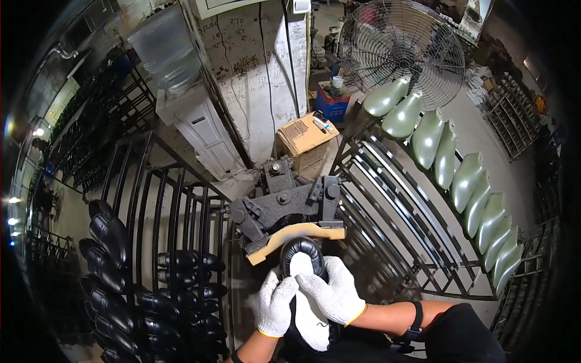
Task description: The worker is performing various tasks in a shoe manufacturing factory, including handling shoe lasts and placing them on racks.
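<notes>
A black shoe upper (pixel 301 247) is held bottom side up in front of my body, with a white sole board (pixel 313 328) showing along its underside. The black material puckers around the rounded end farthest from me. Wearing a white knit glove, my left hand (pixel 276 304) grips the shoe's left side. On the other side my right hand (pixel 334 293), gloved the same way, closes around it with fingers lying across the white board. Just beyond the shoe stands a dark metal machine (pixel 283 198) with a curved yellowish pad (pixel 295 234). The shoe's far end is close against this pad.
At left, a black rack (pixel 158 218) carries several black shoes (pixel 109 272). Another rack (pixel 399 202) on the right bears a row of shiny green shoe lasts (pixel 428 139). A cardboard box (pixel 307 136), a large fan (pixel 402 54) and a water dispenser (pixel 196 124) stand farther off.
</notes>
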`<action>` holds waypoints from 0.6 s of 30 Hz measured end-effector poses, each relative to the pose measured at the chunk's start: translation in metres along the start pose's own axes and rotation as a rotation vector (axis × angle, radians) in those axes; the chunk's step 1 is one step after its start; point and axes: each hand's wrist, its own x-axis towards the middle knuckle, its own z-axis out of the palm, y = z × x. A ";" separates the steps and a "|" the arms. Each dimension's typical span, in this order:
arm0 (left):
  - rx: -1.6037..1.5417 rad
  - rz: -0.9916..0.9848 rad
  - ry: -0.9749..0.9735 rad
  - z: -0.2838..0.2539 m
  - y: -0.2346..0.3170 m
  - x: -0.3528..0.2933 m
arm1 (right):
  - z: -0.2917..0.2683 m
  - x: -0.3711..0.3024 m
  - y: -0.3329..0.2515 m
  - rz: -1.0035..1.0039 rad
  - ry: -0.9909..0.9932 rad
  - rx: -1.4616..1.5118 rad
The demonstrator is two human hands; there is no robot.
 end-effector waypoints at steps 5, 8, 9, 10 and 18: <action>0.093 0.054 0.013 -0.002 -0.009 -0.013 | -0.006 -0.014 0.017 0.026 -0.050 -0.047; 0.168 0.207 -0.072 -0.018 -0.025 -0.004 | 0.002 -0.017 0.038 -0.137 0.011 0.041; 0.182 0.285 -0.105 -0.016 -0.025 -0.004 | 0.003 -0.019 0.046 -0.095 0.046 -0.035; 0.226 0.381 -0.111 -0.011 -0.019 -0.009 | 0.001 -0.021 0.039 -0.060 0.042 -0.117; 0.367 0.582 -0.040 0.007 -0.031 -0.010 | -0.017 -0.036 0.068 -0.236 0.249 -0.141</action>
